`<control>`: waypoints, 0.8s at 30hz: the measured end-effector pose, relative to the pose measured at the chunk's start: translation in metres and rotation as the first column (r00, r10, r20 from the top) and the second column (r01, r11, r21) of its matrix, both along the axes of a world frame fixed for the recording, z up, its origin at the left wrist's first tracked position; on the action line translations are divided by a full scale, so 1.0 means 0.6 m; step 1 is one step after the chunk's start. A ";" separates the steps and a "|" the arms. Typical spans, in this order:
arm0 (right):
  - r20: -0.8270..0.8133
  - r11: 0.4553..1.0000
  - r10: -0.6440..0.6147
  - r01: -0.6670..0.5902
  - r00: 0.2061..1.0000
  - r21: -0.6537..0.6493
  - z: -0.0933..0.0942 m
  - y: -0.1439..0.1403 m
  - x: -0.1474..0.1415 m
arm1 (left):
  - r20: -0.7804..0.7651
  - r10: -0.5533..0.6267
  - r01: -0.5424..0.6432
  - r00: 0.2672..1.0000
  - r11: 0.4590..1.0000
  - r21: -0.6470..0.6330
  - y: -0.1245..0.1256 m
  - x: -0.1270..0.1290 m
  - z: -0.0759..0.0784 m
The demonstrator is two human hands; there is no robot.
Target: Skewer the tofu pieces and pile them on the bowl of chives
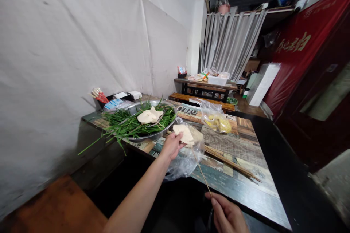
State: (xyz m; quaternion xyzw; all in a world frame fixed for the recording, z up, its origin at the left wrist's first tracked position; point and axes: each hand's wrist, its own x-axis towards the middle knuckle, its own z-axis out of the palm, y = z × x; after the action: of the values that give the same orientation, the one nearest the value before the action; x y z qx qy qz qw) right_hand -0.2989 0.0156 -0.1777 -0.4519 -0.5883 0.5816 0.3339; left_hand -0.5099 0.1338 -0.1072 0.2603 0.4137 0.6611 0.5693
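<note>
My left hand (171, 146) pinches a folded, pale tofu sheet (185, 134) above the table. My right hand (226, 211) grips the lower end of a thin bamboo skewer (201, 171), whose upper end meets the sheet; how far it goes in is hidden. Under my left hand lies a clear plastic bag (183, 164) with more pale sheets partly visible in it. To the left stands a wide metal basin (166, 129) heaped with green chives (120, 122). Skewered pale sheets (150, 115) rest on top of the greens.
A bundle of bamboo skewers (232, 162) lies across the patterned table (243, 145). Beyond it sits a clear bag with something yellow (218, 123). Red-wrapped chopsticks (100, 95) stand by the wall. Further back, another table (201, 83) bears a white tub (218, 79).
</note>
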 end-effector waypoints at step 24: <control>-0.095 0.979 -0.184 0.191 0.978 0.075 -0.031 0.006 -0.020 | 0.002 -0.116 0.116 0.993 0.993 -0.008 -0.008 0.026 0.004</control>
State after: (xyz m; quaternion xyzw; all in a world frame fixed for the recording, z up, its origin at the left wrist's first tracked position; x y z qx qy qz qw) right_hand -0.3111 0.0194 -0.1965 -0.4651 -0.5517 0.5416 0.4312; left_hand -0.4940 0.1289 -0.1045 0.2811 0.4003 0.6254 0.6079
